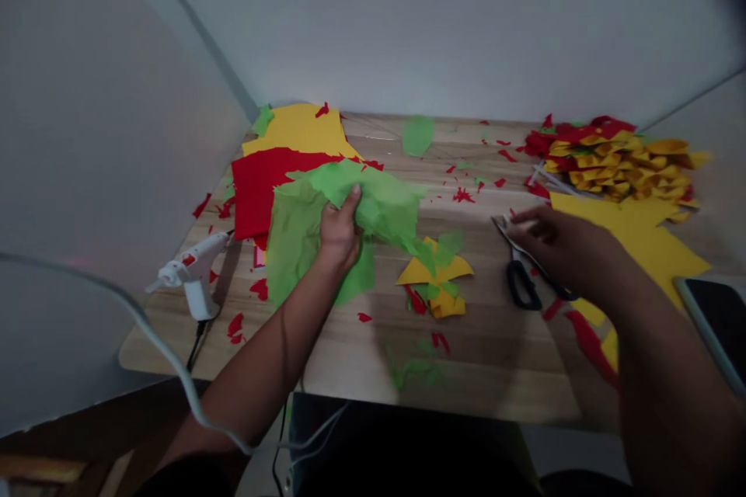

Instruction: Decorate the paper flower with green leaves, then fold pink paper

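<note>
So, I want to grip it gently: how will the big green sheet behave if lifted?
The green sheet will probably flop, since it creases and bunches at the left hand. It looks thin, so it is likely light for its spread.

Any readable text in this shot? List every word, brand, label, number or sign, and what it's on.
No legible text anywhere.
White plastic glue gun: no marking readable.
Dark-screened phone: screen dark, nothing readable.
Dark-handled metal scissors: no brand readable.
Small pink-and-white piece beside the red sheet: too small and blurred to tell whether it carries print.
</note>
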Action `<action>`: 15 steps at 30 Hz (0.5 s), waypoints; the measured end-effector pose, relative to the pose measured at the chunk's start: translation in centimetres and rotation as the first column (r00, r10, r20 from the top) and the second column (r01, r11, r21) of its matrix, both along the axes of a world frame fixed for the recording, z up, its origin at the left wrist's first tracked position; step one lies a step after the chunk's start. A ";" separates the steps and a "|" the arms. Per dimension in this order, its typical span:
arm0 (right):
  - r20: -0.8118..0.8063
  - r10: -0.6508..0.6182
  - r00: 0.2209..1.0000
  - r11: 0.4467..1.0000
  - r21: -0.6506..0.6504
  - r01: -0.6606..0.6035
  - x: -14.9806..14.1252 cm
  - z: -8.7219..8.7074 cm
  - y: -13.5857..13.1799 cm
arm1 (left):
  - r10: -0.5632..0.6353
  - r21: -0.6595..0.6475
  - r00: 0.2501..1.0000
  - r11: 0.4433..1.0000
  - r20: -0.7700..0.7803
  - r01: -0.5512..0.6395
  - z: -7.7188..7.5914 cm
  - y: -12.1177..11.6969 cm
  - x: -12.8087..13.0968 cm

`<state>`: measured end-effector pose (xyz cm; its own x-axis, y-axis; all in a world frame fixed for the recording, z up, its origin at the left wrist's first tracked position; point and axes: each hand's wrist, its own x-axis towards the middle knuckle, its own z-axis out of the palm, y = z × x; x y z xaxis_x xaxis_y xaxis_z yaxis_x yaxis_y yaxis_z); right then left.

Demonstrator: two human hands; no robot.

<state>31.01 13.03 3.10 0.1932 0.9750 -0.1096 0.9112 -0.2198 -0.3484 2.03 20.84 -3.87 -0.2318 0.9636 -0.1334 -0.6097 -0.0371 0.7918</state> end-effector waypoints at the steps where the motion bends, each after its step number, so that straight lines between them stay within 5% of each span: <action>1: 0.069 -0.030 0.997 0.997 -0.064 0.035 1.1 -1.1 -1.6 | -0.006 -0.018 1.000 1.000 0.010 0.007 0.0 0.0 0.1; 5: 0.315 0.025 0.949 0.997 -0.072 -0.002 3.2 -5.2 -6.0 | -0.013 -0.029 0.999 0.999 0.032 0.014 0.1 -0.3 0.4; 9: 0.280 -0.035 0.959 0.999 -0.027 0.045 3.1 -6.5 -5.8 | -0.032 -0.037 0.999 0.999 0.024 0.033 0.3 -0.5 0.6; 13: -0.114 -0.226 0.967 0.974 -0.011 0.226 3.8 -5.2 -4.7 | -0.061 -0.013 0.998 0.998 0.019 0.061 0.7 -0.7 0.5; 15: -0.491 -0.299 0.818 0.946 -0.040 0.321 3.9 -4.2 -4.8 | -0.064 0.002 0.998 0.998 0.023 0.064 1.1 -0.8 0.5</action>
